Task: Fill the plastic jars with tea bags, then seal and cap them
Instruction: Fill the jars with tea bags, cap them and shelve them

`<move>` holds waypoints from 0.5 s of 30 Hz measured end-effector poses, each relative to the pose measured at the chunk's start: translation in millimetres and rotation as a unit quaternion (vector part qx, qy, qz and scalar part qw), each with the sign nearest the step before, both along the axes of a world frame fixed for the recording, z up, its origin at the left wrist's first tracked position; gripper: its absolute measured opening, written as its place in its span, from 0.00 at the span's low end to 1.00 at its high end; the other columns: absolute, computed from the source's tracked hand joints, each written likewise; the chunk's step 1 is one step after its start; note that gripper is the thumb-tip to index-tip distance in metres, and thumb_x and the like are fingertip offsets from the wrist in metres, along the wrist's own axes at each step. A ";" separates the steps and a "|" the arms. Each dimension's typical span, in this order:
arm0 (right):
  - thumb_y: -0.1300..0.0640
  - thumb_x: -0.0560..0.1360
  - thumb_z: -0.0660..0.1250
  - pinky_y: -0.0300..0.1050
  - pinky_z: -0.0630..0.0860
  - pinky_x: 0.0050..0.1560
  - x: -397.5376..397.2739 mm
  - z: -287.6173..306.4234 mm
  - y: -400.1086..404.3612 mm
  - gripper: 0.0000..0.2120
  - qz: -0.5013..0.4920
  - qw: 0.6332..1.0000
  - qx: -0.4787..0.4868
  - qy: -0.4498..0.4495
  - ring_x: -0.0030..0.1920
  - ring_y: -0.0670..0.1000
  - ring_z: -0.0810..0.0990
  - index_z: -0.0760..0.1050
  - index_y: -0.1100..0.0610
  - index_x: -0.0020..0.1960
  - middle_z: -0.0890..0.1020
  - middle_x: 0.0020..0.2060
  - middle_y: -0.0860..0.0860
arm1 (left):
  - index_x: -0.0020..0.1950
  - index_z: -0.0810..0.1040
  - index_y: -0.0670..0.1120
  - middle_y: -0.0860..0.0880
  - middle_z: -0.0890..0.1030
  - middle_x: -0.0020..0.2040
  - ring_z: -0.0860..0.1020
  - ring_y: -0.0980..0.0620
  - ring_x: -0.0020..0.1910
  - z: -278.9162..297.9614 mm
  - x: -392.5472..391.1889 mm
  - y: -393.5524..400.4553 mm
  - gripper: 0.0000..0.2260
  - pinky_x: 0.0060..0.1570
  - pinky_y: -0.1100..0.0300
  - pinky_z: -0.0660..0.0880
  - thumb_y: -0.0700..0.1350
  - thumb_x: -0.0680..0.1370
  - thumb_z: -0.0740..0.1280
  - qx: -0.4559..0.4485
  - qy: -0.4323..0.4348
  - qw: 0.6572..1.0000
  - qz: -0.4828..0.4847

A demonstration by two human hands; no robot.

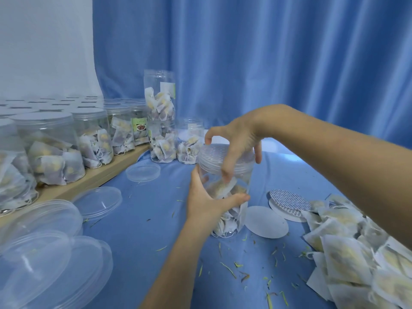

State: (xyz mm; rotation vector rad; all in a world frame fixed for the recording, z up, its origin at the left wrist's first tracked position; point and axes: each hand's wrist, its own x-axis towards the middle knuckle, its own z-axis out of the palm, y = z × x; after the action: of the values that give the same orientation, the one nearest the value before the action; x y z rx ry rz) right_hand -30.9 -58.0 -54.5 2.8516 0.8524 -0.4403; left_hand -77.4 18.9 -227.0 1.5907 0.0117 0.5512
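A clear plastic jar (231,219) holding tea bags stands upright on the blue cloth at centre. My left hand (207,201) wraps around its middle from the left. My right hand (236,139) comes from above, fingers curled over the clear cap (214,157) that sits on the jar's mouth; a patterned seal disc shows through the cap. Loose tea bags (356,253) lie heaped at the right. Seal discs (287,201) lie flat just right of the jar, one white side up (265,221).
Several capped, filled jars (58,152) stand on a wooden board (93,181) at the left. Uncapped jars with tea bags (162,143), one stacked on another, stand behind. Loose clear caps (55,253) pile at lower left, one more (142,172) nearer centre. Tea scraps litter the cloth.
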 end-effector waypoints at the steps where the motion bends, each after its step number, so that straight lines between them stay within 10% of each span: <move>1: 0.38 0.56 0.75 0.48 0.81 0.43 0.0 -1.9 0.0 0.42 -0.015 1.000 -0.005 -0.012 0.41 0.58 0.84 0.56 0.36 0.63 0.67 0.57 0.54 | 0.69 0.62 0.53 0.57 0.72 0.63 0.70 0.61 0.64 0.4 -0.2 -0.1 0.46 0.55 0.63 0.72 0.45 0.57 0.82 0.004 0.005 1.000 0.003; 4: 0.28 0.55 0.67 0.48 0.79 0.49 2.8 -9.2 -2.8 0.44 -0.013 0.998 -0.001 -0.059 0.33 0.54 0.85 0.55 0.33 0.67 0.70 0.58 0.55 | 0.67 0.64 0.53 0.61 0.74 0.57 0.72 0.72 0.55 1.2 -0.3 0.2 0.43 0.44 0.74 0.72 0.45 0.57 0.82 0.006 0.003 1.000 0.004; 6: 0.23 0.52 0.62 0.47 0.77 0.54 7.4 -18.1 -10.7 0.48 0.006 0.997 0.029 -0.078 0.48 0.54 0.84 0.52 0.31 0.70 0.69 0.65 0.53 | 0.65 0.65 0.55 0.64 0.72 0.54 0.70 0.77 0.50 2.7 -1.5 -0.1 0.41 0.37 0.80 0.69 0.45 0.57 0.82 0.003 0.007 1.000 0.002; 9: 0.26 0.55 0.62 0.49 0.62 0.69 11.5 -40.2 -26.5 0.46 0.064 0.986 0.142 -0.057 0.70 0.52 0.63 0.53 0.31 0.71 0.64 0.70 0.49 | 0.65 0.65 0.55 0.61 0.74 0.58 0.72 0.67 0.60 3.9 -2.9 0.7 0.42 0.46 0.73 0.72 0.44 0.57 0.82 0.004 0.012 1.000 0.001; 15: 0.33 0.66 0.67 0.51 0.58 0.71 12.5 -44.9 -39.9 0.30 0.113 0.965 0.236 0.021 0.69 0.50 0.61 0.59 0.24 0.65 0.66 0.65 0.48 | 0.67 0.65 0.54 0.58 0.73 0.62 0.71 0.59 0.64 8.3 -7.0 -3.0 0.42 0.49 0.70 0.73 0.43 0.58 0.82 0.004 0.018 1.000 0.013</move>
State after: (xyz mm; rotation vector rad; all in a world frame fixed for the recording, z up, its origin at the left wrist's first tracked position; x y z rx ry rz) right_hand -18.4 -97.9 -99.5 3.1063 1.4453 -0.2998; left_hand -84.4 15.8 -218.7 1.6103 0.0568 0.5426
